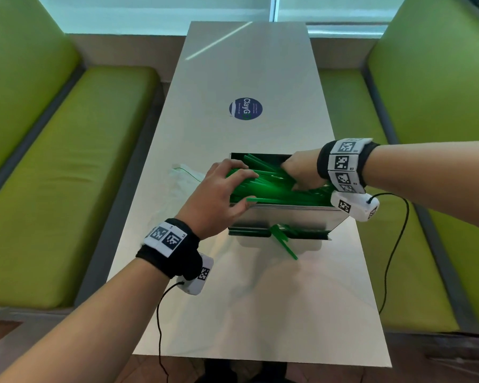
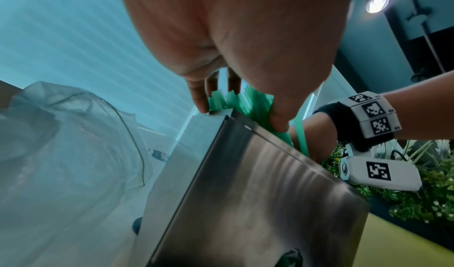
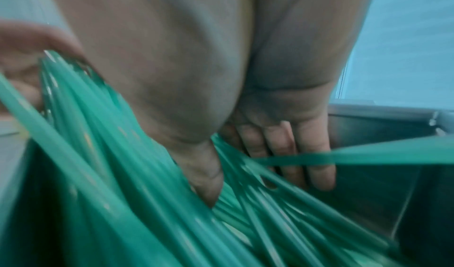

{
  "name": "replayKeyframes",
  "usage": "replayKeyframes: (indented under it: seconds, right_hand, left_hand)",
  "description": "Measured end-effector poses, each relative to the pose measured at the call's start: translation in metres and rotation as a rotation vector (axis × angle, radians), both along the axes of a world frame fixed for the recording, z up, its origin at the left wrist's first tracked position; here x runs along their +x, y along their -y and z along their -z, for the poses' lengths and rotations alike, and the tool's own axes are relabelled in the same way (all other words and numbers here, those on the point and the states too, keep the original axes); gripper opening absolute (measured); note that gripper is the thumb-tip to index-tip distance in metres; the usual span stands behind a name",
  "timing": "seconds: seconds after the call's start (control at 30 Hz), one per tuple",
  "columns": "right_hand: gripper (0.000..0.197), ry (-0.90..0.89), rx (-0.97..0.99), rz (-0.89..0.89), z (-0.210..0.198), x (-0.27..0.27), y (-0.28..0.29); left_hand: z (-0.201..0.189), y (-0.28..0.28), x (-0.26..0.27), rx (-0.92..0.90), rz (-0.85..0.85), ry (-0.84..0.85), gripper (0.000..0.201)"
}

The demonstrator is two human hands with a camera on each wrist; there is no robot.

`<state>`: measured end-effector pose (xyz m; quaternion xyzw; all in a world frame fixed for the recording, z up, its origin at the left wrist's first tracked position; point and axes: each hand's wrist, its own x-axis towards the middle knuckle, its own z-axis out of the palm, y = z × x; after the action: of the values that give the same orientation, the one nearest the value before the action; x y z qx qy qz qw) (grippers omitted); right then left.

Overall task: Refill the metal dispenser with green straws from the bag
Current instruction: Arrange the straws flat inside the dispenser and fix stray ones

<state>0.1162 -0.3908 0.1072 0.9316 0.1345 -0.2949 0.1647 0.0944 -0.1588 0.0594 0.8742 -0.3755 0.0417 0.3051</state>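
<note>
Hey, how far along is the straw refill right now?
Mostly done: a heap of green straws already fills the open metal dispenser, and the clear plastic bag lies slack on the table beside it. In hand: the left hand grips the straws' ends while the right hand presses into the pile. Left: levelling crossed straws, and some poke from the bottom slot.

Both hands [image 1: 219,189] among dispenser's straws [image 1: 274,186], seemingly.

Open-top steel dispenser [image 1: 285,219] mid-table, crammed with jumbled green straws [image 1: 271,186]. A few straws poke from its front slot. Crumpled clear bag [image 1: 181,175] just left.
</note>
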Motion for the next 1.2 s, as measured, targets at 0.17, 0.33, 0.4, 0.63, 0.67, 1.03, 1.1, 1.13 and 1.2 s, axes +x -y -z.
replayKeyframes:
  seconds: [0.17, 0.33, 0.4, 0.63, 0.67, 1.03, 1.1, 1.13, 1.2]
  right_hand:
    - [0.026, 0.155, 0.06, -0.043, -0.02, -0.003, 0.006]
    - [0.041, 0.111, 0.475, 0.203, -0.027, -0.016, 0.017]
    - [0.054, -0.076, 0.545, 0.298, -0.024, -0.025, 0.015]
    - [0.056, -0.07, 0.469, 0.244, 0.0, -0.034, 0.003]
    - [0.053, -0.055, 0.499, 0.263, 0.001, -0.033, 0.004]
    - [0.028, 0.194, 0.78, 0.307, -0.027, -0.015, 0.011]
    - [0.033, 0.223, 0.592, 0.229, -0.027, -0.012, 0.006]
    - [0.035, 0.192, 0.47, 0.193, -0.025, -0.011, 0.004]
    - [0.039, 0.088, 0.232, 0.129, -0.019, -0.01, 0.002]
  left_hand:
    - [-0.002, 0.001, 0.0, -0.033, -0.003, 0.005, 0.041]
    - [-0.006, 0.004, 0.003, -0.09, -0.057, -0.066, 0.043]
    - [-0.006, 0.007, 0.006, -0.095, -0.093, -0.11, 0.044]
    - [-0.004, 0.015, 0.004, -0.115, -0.063, -0.264, 0.054]
    - [-0.005, 0.014, 0.003, -0.119, -0.054, -0.284, 0.058]
    - [0.008, 0.004, 0.008, 0.126, -0.042, -0.158, 0.071]
    - [0.007, 0.002, 0.013, 0.174, -0.002, -0.094, 0.07]
    - [0.005, 0.0, 0.015, 0.18, 0.014, -0.079, 0.069]
    - [0.001, -0.003, 0.019, 0.166, 0.029, -0.069, 0.064]
